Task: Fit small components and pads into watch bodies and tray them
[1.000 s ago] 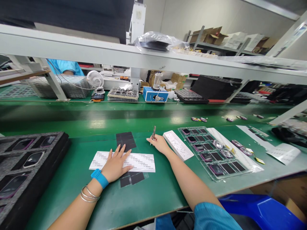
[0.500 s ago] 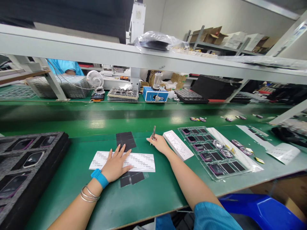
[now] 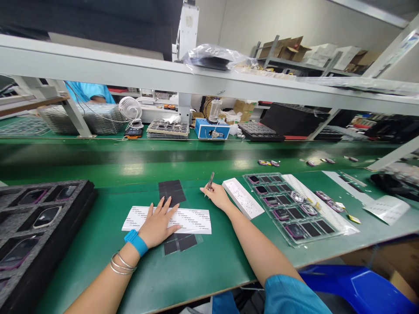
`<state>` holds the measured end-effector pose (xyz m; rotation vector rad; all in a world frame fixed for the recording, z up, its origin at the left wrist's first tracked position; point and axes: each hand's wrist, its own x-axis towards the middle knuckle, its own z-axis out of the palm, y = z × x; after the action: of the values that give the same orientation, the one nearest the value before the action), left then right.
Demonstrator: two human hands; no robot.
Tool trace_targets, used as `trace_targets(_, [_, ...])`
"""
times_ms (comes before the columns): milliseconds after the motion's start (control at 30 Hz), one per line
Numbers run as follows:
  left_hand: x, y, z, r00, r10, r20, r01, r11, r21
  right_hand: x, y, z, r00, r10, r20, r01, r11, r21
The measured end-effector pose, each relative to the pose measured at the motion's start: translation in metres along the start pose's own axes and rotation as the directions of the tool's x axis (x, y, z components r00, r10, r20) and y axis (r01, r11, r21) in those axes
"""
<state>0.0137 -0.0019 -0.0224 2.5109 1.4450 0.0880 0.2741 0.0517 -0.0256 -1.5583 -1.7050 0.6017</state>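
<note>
My left hand point(image 3: 157, 224) lies flat with fingers spread on a white printed label sheet point(image 3: 193, 220) on the green bench. Under the sheet's near edge a clear film with black squares point(image 3: 181, 243) sticks out. My right hand point(image 3: 218, 196) rests on the bench beyond the sheet, fingers closed on metal tweezers point(image 3: 210, 182) that point up. A black square sheet point(image 3: 171, 192) lies just left of the tweezers. A white strip point(image 3: 243, 198) lies to the right of my right hand.
A clear tray of small purple-rimmed parts point(image 3: 290, 208) lies at right, with loose parts point(image 3: 324, 196) and white papers point(image 3: 388, 209) beyond. A black foam tray point(image 3: 39, 226) holding parts fills the left. Small parts point(image 3: 268, 163) ride the conveyor. Another person's blue sleeve point(image 3: 87, 91) shows behind the shelf frame.
The small parts on the conveyor have drifted slightly left. Both hands stay where they were.
</note>
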Motion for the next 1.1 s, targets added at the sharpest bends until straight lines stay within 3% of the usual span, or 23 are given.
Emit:
trace_targets(167, [0.000, 0.000, 0.001, 1.000, 0.002, -0.022, -0.003, 1.000, -0.009, 0.000, -0.001, -0.001, 0.996, -0.035, -0.087, 0.035, 0.999, 0.009])
trace_targets(267, [0.000, 0.000, 0.001, 0.999, 0.001, -0.041, -0.001, 1.000, -0.008, 0.001, 0.000, -0.005, 0.976, -0.176, -0.126, 0.168, 0.983, -0.075])
trace_targets(367, [0.000, 0.000, 0.001, 0.999, -0.001, -0.043, 0.001, 1.000, -0.015, 0.001, 0.003, -0.008, 0.938, -0.332, -0.097, 0.304, 0.926, -0.225])
trace_targets(500, [0.001, 0.001, 0.000, 0.999, -0.007, -0.036, 0.006, 1.000, -0.025, 0.001, 0.006, -0.006, 0.924, -0.381, -0.037, 0.354, 0.889, -0.291])
trace_targets(600, [0.001, 0.003, -0.001, 0.998, -0.012, -0.069, 0.008, 0.999, -0.047, 0.000, 0.004, -0.004, 0.911, -0.405, -0.076, 0.364, 0.878, -0.311])
trace_targets(733, [0.003, 0.002, -0.002, 0.975, -0.018, -0.223, -0.008, 0.993, -0.118, 0.000, -0.001, -0.008, 0.861, -0.389, -0.327, 0.293, 0.906, -0.306])
trace_targets(867, [0.008, -0.004, 0.003, 0.923, -0.062, -0.380, -0.024, 0.976, -0.216, 0.015, 0.005, -0.031, 0.814, -0.276, -0.511, 0.169, 0.955, -0.246])
trace_targets(967, [0.012, -0.009, 0.007, 0.885, -0.073, -0.460, -0.067, 0.957, -0.281, 0.037, 0.021, -0.067, 0.864, -0.233, -0.447, 0.029, 0.908, -0.417])
trace_targets(1033, [0.013, -0.011, 0.009, 0.862, -0.072, -0.501, -0.102, 0.945, -0.310, 0.053, 0.037, -0.099, 0.917, -0.168, -0.361, -0.088, 0.799, -0.595])
trace_targets(1100, [0.013, -0.012, 0.008, 0.841, -0.074, -0.536, -0.126, 0.936, -0.328, 0.067, 0.057, -0.132, 0.928, -0.067, -0.367, -0.206, 0.728, -0.654])
